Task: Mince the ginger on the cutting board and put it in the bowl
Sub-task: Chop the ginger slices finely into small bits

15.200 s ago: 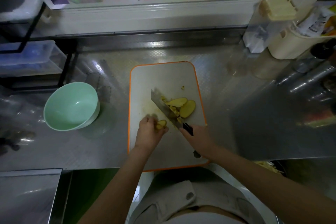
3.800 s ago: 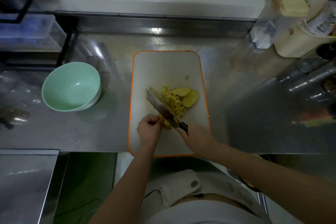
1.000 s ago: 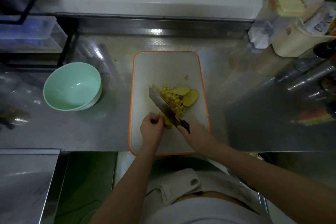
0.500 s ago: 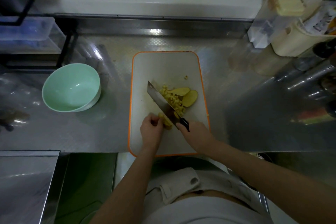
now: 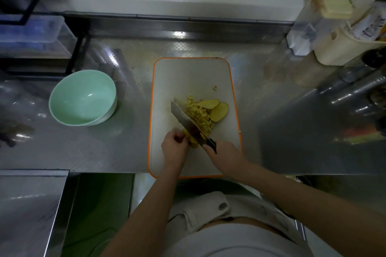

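Nearest the person, the left hand [image 5: 174,148] curled its fingers onto a yellow ginger chunk [image 5: 193,142], pinning it to the white, orange-rimmed cutting board [image 5: 188,77]. The right hand [image 5: 226,155] gripped the black handle of a broad steel knife [image 5: 187,120]. Its blade ran diagonally, far-left to near-right, against the chunk's right side. Just beyond lay the minced ginger pile [image 5: 200,116] and two uncut ginger slices [image 5: 219,111], with bare board past them. The pale green round bowl [image 5: 83,98] stood well left on the steel counter [image 5: 125,148], nearer the left hand.
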Motion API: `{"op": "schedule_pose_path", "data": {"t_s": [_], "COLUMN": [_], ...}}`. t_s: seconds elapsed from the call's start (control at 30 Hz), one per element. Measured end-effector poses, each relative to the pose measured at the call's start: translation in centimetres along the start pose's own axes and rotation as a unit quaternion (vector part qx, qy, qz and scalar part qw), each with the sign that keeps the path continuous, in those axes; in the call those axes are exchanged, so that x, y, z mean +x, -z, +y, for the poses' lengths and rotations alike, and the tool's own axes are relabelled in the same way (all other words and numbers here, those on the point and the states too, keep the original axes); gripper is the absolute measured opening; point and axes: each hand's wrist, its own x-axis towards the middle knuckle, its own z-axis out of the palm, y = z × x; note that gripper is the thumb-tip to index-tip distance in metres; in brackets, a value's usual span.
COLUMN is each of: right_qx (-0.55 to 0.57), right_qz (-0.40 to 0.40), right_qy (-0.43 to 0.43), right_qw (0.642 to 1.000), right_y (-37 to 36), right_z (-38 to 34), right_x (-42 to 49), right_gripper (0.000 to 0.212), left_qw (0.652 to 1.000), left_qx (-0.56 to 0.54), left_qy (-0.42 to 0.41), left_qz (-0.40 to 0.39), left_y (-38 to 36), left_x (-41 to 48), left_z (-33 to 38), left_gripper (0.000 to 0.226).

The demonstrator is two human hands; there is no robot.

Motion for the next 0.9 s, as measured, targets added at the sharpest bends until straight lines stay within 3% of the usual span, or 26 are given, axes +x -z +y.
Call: {"op": "schedule_pose_path", "data": {"t_s": [0.53,0.9], "right_qx": [0.014,0.016], "right_qz": [-0.008,-0.007], "right_qy": [-0.004,-0.007], "right_qw": [1.000,1.000], "right_y": [-0.51,-0.54], "right_z": [0.38,0.00], "right_x": [0.47,0.49], "right_gripper": [0.037,0.033], "left_qw": [1.000,1.000], "left_qx": [-0.011,-0.005], "left_qy": [-0.001,0.011], "left_qz": [-0.007,-0.021], "left_y": [0.15,0.20], "left_x": [0.21,0.61], "left_z": [0.33,0.32], "left_gripper": [0.017,0.007]}}
